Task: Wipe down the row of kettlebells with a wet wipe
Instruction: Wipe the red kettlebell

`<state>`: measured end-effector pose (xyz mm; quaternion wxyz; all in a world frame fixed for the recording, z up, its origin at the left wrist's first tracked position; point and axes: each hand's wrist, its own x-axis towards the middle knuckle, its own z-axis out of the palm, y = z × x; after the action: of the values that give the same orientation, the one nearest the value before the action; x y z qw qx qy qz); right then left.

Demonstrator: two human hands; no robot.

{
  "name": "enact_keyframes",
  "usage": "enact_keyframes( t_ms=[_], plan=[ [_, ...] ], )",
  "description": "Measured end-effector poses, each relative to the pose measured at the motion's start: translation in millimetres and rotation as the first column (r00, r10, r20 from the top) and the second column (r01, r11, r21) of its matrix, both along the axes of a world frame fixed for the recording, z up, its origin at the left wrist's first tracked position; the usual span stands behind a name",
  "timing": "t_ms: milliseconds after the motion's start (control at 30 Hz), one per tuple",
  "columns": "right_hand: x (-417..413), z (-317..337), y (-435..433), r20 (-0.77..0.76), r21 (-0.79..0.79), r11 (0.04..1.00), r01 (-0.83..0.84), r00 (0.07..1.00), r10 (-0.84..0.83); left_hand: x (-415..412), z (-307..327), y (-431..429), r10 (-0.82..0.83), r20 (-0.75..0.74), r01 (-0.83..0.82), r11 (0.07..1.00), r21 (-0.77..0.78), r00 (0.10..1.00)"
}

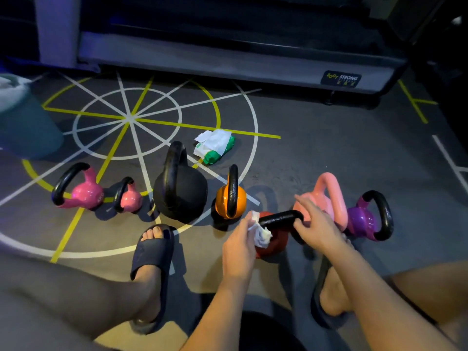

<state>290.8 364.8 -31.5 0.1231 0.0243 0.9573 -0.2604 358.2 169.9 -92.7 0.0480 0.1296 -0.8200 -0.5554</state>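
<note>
Two close neighbours beside red kettlebell: orange kettlebell, pink kettlebell.

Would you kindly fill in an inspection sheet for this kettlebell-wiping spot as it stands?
Surface: grey gym floor with white and yellow lines.
Job's things: seven kettlebells in a row; red kettlebell stands nearer the person; wipe lies on its black handle.
Clutter: wipe pack behind the row; teal bin at left.
Hands: left hand pinches the wipe; right hand grips the handle's other end.
Cables: nothing seen.
Surroundings: grey machine base behind; dark slides on both feet.
</note>
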Motion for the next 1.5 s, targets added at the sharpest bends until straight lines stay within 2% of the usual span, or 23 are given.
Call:
enact_keyframes(
  t_ms=[67, 133, 200, 300, 367, 433, 500, 567, 600, 667, 767, 867, 900, 933, 1000, 1067, 1100, 1133, 1167, 1233, 1267, 1400, 1500],
  plan=[
    [7, -8, -8, 0.033, -0.033, 0.998, 0.061, 0.998, -0.06, 5, -11, -4, 0.179, 0.123, -0.181, 0.983, 0.008, 0.976],
    [14, -24, -20, -0.032, -0.126, 0.982, 0.142, 0.989, -0.147, 11, -22, -6, 0.279, 0.201, -0.292, 0.956, 0.04, 0.939],
    [19, -32, -33, -0.101, -0.181, 0.964, 0.197, 0.971, -0.217, 14, -26, 2, 0.319, 0.182, -0.332, 0.942, 0.046, 0.93],
    [18, -35, -41, -0.138, -0.178, 0.956, 0.232, 0.956, -0.258, 13, -16, 29, 0.32, 0.032, -0.321, 0.947, 0.019, 0.947],
    [18, -38, -41, -0.168, -0.153, 0.965, 0.211, 0.957, -0.236, 11, -9, 44, 0.199, -0.168, -0.22, 0.969, -0.116, 0.965],
    [18, -39, -41, -0.174, -0.141, 0.97, 0.196, 0.96, -0.219, 8, -14, 44, 0.057, -0.277, -0.137, 0.951, -0.277, 0.959],
    [18, -38, -41, -0.165, -0.148, 0.969, 0.2, 0.961, -0.223, 7, -26, 33, 0.089, -0.212, -0.136, 0.967, -0.216, 0.973],
    [18, -37, -42, -0.152, -0.154, 0.962, 0.224, 0.957, -0.247, 8, -37, 20, 0.235, 0.023, -0.234, 0.971, -0.043, 0.972],
    [19, -37, -42, -0.154, -0.156, 0.958, 0.239, 0.952, -0.263, 8, -41, 14, 0.259, 0.138, -0.263, 0.965, 0.014, 0.956],
    [21, -39, -44, -0.174, -0.165, 0.953, 0.256, 0.943, -0.283, 5, -39, 10, 0.238, 0.247, -0.27, 0.957, 0.106, 0.939],
    [21, -46, -48, -0.224, -0.18, 0.948, 0.264, 0.927, -0.301, -3, -16, 25, 0.321, 0.166, -0.343, 0.931, 0.125, 0.932],
    [20, -48, -51, -0.252, -0.154, 0.952, 0.263, 0.922, -0.295, -1, 4, 48, 0.197, -0.094, -0.204, 0.976, -0.075, 0.976],
    [20, -48, -51, -0.258, -0.153, 0.951, 0.267, 0.918, -0.3, -2, -2, 47, 0.166, -0.109, -0.179, 0.976, -0.122, 0.98],
    [20, -48, -51, -0.263, -0.161, 0.949, 0.271, 0.915, -0.306, -3, -11, 39, 0.185, -0.065, -0.192, 0.974, -0.122, 0.981],
    [20, -46, -53, -0.256, -0.173, 0.946, 0.274, 0.915, -0.312, -2, -38, 11, 0.241, 0.15, -0.231, 0.969, -0.082, 0.959],
    [19, -45, -53, -0.239, -0.167, 0.944, 0.286, 0.917, -0.32, 7, -53, -8, 0.094, 0.392, -0.071, 0.995, -0.072, 0.915],
    [20, -46, -53, -0.234, -0.167, 0.943, 0.289, 0.917, -0.323, 10, -52, -9, 0.027, 0.457, -0.013, 0.999, -0.032, 0.889],
    [20, -46, -52, -0.233, -0.167, 0.943, 0.289, 0.918, -0.322, 10, -51, -3, 0.048, 0.461, -0.053, 0.999, -0.001, 0.886],
    [20, -47, -52, -0.234, -0.164, 0.944, 0.288, 0.918, -0.321, 8, -43, 6, 0.139, 0.438, -0.174, 0.984, 0.039, 0.888],
    [19, -48, -52, -0.244, -0.162, 0.942, 0.293, 0.913, -0.326, -2, -22, 24, 0.37, 0.417, -0.447, 0.889, 0.102, 0.83],
    [19, -49, -53, -0.254, -0.162, 0.942, 0.294, 0.91, -0.328, -6, -11, 31, 0.436, 0.379, -0.506, 0.856, 0.105, 0.816],
    [20, -50, -56, -0.268, -0.17, 0.936, 0.308, 0.9, -0.344, -2, 3, 32, 0.428, 0.231, -0.467, 0.87, 0.154, 0.874],
    [19, -51, -55, -0.268, -0.167, 0.938, 0.303, 0.902, -0.339, -7, -20, 18, 0.318, 0.338, -0.426, 0.846, 0.32, 0.886]
  ],
)
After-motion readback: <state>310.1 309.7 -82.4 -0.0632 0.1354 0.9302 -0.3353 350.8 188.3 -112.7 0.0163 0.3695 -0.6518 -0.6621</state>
